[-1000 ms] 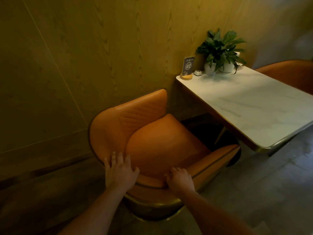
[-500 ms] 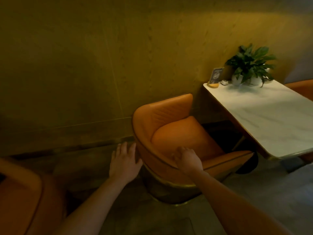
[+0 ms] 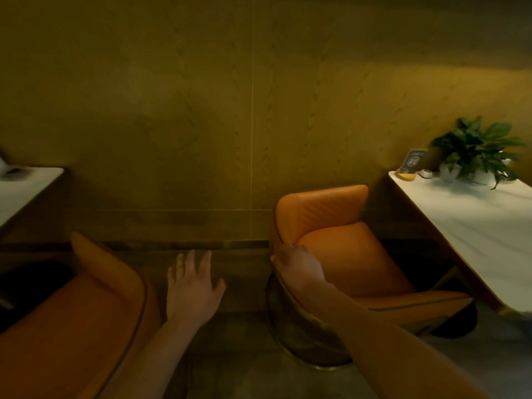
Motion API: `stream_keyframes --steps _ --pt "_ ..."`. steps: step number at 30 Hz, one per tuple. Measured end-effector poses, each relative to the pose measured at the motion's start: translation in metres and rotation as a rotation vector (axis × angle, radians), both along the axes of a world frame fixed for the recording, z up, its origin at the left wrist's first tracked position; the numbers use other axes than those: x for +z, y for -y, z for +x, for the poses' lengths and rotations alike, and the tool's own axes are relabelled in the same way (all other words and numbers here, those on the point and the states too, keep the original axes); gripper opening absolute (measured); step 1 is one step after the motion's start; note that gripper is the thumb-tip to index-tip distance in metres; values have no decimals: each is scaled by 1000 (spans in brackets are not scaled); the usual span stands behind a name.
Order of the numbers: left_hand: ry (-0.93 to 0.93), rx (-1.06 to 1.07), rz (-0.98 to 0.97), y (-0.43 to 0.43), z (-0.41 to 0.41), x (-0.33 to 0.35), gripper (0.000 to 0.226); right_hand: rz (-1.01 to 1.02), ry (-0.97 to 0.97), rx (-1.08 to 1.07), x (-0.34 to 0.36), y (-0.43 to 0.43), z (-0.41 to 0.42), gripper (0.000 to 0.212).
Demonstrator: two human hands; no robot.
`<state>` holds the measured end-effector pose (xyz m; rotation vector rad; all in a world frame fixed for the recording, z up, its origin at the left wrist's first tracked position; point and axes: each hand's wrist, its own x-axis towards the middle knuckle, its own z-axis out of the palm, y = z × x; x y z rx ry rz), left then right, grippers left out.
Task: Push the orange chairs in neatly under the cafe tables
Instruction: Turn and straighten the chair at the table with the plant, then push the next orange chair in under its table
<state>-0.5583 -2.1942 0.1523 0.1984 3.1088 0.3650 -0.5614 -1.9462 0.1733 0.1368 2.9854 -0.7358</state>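
Open strip of floor [image 3: 239,272] just left of the right orange chair [image 3: 345,254], running back to the wall [image 3: 201,110]. Left hand [image 3: 191,289] spread flat in that strip, touching nothing. Left of the strip, blocked by a second orange chair [image 3: 80,321]. Right of the right orange chair, closed off by the marble surface [image 3: 472,226], its near corner over the chair's arm. Right hand [image 3: 298,266] on the chair's back rim.
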Motion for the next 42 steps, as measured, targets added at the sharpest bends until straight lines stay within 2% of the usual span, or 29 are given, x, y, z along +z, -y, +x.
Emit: stream_keyframes --steps 8,13,22,26,31,36,38,40,42 --pt "56 312 3 94 22 -6 72 -31 -33 300 4 104 -42 36" --pt "83 543 49 134 38 -7 70 -28 -58 529 -2 171 -75 42" --pt "186 914 58 154 69 -37 75 14 54 898 -41 244 -111 37" --pt "237 1032 84 174 91 -62 71 51 119 1000 -69 270 -109 33" --pt "306 1105 135 226 113 -103 61 125 156 1048 -113 311 -105 34" --pt "417 1054 184 265 128 -146 59 182 171 1101 -151 350 -95 41" --pt "451 1031 187 276 136 -165 59 188 231 1153 -163 359 -89 43" --pt "455 1019 163 282 141 -177 60 220 296 1221 -175 365 -84 50" --pt "430 1036 163 281 140 -177 61 236 253 1241 -184 366 -81 58"
